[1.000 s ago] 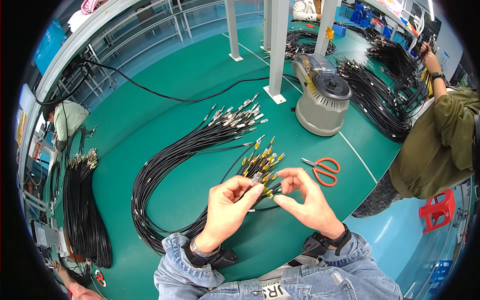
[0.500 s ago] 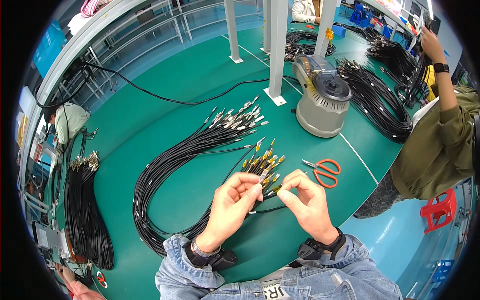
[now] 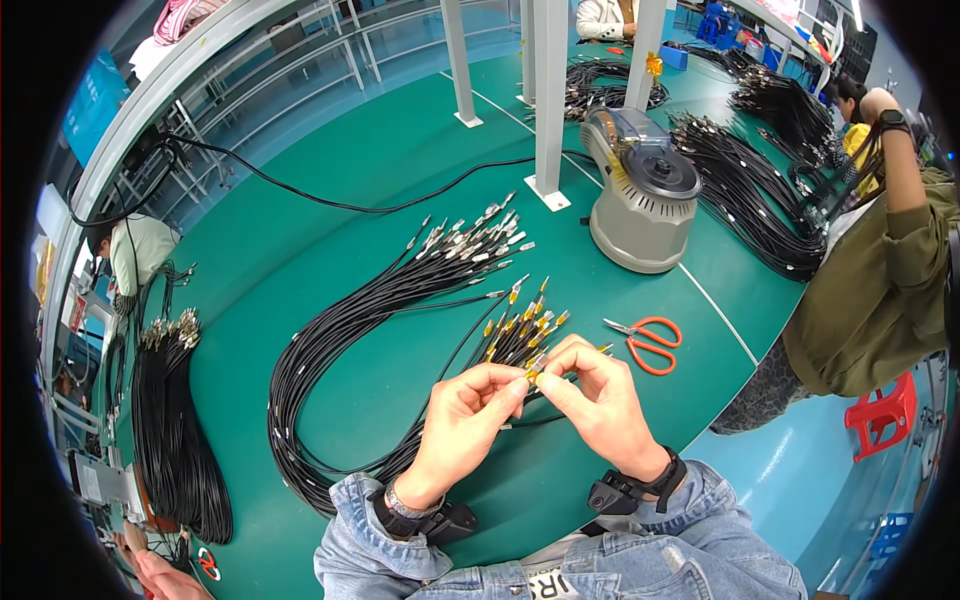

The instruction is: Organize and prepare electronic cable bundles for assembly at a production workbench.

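Note:
In front of my chest, my left hand (image 3: 462,422) pinches the end of a black cable with a metal connector (image 3: 539,364). My right hand (image 3: 603,408) meets it there, thumb and forefinger closed at the connector on what looks like a small piece of yellow tape (image 3: 532,375). The fingertips partly hide both. Just beyond my hands lie cable ends with yellow wraps (image 3: 520,335). They belong to a curved bundle of black cables (image 3: 300,375), whose other bare metal ends (image 3: 480,240) fan out farther back.
Orange-handled scissors (image 3: 634,331) lie right of my hands. Behind them stands a grey tape dispenser (image 3: 640,230) near a metal post (image 3: 549,120). More cable bundles lie left (image 3: 180,430) and right (image 3: 755,215). A co-worker in an olive top (image 3: 870,290) stands at the right.
My right hand has moved left, bringing its fingertips against the connector in my left hand. At the right, the co-worker's raised arm has shifted.

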`<action>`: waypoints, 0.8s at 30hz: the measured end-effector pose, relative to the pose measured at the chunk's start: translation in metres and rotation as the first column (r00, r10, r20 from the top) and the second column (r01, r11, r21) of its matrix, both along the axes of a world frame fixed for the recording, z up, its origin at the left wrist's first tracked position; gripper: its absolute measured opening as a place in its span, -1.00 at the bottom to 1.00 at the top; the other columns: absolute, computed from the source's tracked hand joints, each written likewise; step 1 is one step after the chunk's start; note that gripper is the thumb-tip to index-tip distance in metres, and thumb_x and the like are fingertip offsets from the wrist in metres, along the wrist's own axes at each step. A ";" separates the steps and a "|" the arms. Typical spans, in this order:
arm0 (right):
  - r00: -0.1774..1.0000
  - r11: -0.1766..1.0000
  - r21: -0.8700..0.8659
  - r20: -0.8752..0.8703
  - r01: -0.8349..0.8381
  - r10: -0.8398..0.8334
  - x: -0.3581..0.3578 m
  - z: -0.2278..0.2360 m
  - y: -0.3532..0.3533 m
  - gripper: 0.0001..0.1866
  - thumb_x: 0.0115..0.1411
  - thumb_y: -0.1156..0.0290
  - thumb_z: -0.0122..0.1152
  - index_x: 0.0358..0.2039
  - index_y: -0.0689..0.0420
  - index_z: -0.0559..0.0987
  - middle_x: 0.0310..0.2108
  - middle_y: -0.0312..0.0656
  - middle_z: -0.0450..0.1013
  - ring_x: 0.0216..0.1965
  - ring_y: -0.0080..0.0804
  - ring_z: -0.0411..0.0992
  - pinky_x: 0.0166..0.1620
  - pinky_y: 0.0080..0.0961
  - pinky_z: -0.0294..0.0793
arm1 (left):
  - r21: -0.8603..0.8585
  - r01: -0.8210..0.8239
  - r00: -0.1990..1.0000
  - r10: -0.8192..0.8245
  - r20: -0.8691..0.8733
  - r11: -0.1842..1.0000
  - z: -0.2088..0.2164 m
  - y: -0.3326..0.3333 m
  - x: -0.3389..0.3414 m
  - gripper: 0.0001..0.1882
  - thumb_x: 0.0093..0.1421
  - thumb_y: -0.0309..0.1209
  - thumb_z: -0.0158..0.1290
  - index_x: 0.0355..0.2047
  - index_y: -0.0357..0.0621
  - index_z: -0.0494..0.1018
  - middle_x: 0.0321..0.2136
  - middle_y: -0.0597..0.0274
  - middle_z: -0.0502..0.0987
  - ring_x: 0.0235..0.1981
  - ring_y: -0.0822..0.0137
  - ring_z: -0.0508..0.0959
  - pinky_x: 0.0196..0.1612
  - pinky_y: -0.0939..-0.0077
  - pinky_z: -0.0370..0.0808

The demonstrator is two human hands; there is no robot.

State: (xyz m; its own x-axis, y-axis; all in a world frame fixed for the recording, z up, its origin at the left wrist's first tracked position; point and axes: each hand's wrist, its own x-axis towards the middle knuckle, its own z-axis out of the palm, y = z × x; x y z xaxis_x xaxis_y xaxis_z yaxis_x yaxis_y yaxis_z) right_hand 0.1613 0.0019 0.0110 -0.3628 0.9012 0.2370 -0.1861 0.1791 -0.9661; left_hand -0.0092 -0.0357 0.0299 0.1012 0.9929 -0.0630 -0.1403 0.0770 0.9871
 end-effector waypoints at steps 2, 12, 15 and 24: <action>1.000 1.000 -0.004 -0.001 0.004 -0.004 -0.001 0.000 0.000 -0.92 0.19 0.54 0.16 -0.38 0.28 0.47 -0.28 -0.23 0.35 -0.21 -0.52 0.33 -0.05 -0.55 0.30 | 0.010 -0.017 1.000 0.017 0.001 1.000 -0.001 0.000 0.002 -0.83 0.27 -0.44 0.06 -0.20 -0.30 0.51 -0.51 0.40 0.49 -0.51 0.67 0.37 -0.47 0.76 0.27; 0.999 0.998 -0.050 -0.023 0.032 -0.033 -0.001 -0.002 0.000 -0.92 0.21 0.53 0.15 -0.38 0.27 0.47 -0.27 -0.24 0.35 -0.21 -0.54 0.33 -0.06 -0.56 0.32 | 0.000 -0.008 1.000 0.008 0.015 1.000 0.000 0.001 0.005 -0.84 0.28 -0.45 0.05 -0.21 -0.31 0.49 -0.48 0.40 0.50 -0.46 0.64 0.42 -0.41 0.74 0.34; 0.999 0.998 -0.056 -0.039 0.032 -0.034 -0.001 -0.002 0.000 -0.92 0.21 0.53 0.15 -0.38 0.27 0.46 -0.27 -0.24 0.35 -0.22 -0.54 0.33 -0.06 -0.56 0.32 | -0.005 -0.003 1.000 0.003 0.019 1.000 0.000 0.002 0.005 -0.84 0.29 -0.45 0.05 -0.21 -0.31 0.49 -0.48 0.40 0.50 -0.46 0.64 0.42 -0.41 0.74 0.34; 0.997 0.995 -0.091 -0.069 0.033 -0.040 -0.003 -0.004 0.001 -0.91 0.22 0.53 0.14 -0.39 0.26 0.46 -0.29 -0.25 0.34 -0.23 -0.54 0.32 -0.08 -0.56 0.32 | -0.015 -0.022 1.000 0.022 0.007 1.000 -0.001 0.003 0.008 -0.84 0.28 -0.43 0.05 -0.24 -0.29 0.49 -0.57 0.39 0.46 -0.66 0.73 0.20 -0.64 0.79 0.04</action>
